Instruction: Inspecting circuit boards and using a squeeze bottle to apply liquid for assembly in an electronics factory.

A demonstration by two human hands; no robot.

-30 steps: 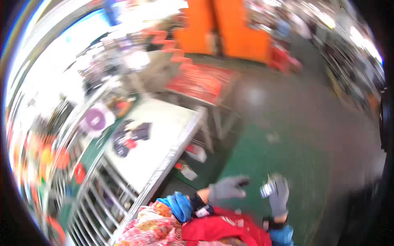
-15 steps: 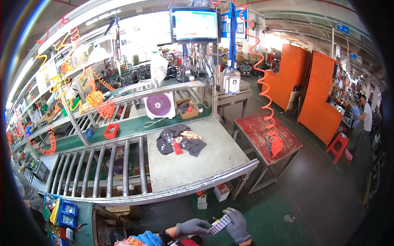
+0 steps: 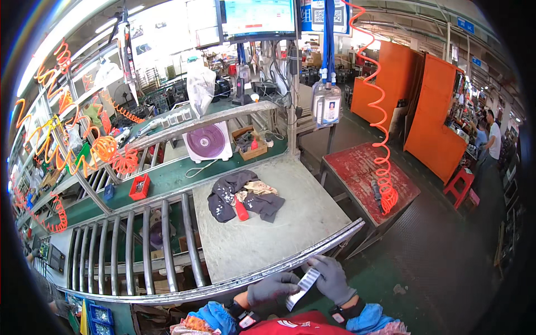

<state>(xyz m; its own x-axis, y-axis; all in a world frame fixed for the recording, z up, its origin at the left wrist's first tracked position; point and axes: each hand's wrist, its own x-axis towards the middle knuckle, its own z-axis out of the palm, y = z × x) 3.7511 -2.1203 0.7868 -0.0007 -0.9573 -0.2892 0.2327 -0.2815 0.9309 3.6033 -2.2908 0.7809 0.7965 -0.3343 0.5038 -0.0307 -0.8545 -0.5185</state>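
Note:
A narrow white strip of printed labels (image 3: 303, 289) is held upright at a slant just in front of the metal worktable's near edge. My right hand (image 3: 334, 281), in a grey glove, pinches its upper end. My left hand (image 3: 272, 288), also gloved in grey, has its fingers bent and closed at the strip's left edge. Part of that grip is hidden. On the grey table top (image 3: 262, 245) beyond my hands lies a crumpled dark cloth (image 3: 223, 195) with a red object (image 3: 241, 210) against it.
A roller conveyor (image 3: 131, 251) adjoins the table on the left. A red-topped table (image 3: 357, 173) stands to the right, with a coiled orange air hose (image 3: 385, 196) hanging onto it. Farther back are a purple-and-white fan (image 3: 207, 142), a red bin (image 3: 139, 187) and hanging badges (image 3: 328, 106).
Both hands and the label strip have come up closer to the table edge in view, as the view has shifted. The strip stands steeper, and both hands remain at it.

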